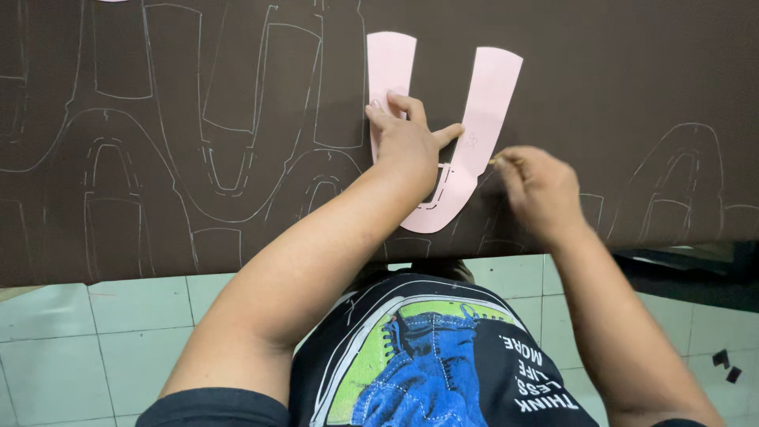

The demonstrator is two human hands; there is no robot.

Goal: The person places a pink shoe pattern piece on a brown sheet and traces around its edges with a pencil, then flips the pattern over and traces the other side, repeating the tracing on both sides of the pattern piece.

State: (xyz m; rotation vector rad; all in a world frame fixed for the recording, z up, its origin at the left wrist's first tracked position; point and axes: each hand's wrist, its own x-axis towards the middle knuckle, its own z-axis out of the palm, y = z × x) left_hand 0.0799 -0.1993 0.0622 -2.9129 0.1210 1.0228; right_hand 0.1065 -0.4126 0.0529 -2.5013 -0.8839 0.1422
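**Hands on a pink U-shaped pattern**

The left hand [407, 142] lies flat and spread, pressing the pink template [482, 119], a smooth U-shaped card, against the dark brown sheet [601, 95]. The right hand [538, 190], just beside the template's right edge, pinches a thin marking tool [498, 160], its tip at that edge. The matte sheet bears pale traced outlines of similar shapes; pale green floor tiles [95, 348] lie below.

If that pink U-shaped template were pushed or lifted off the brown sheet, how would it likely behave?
The pink template looks thin and flat, so probably light and somewhat bendy at its two long arms. It likely slides easily on the smooth brown sheet; the left hand presses it flat, while the right hand holds a thin marking tool at its edge.
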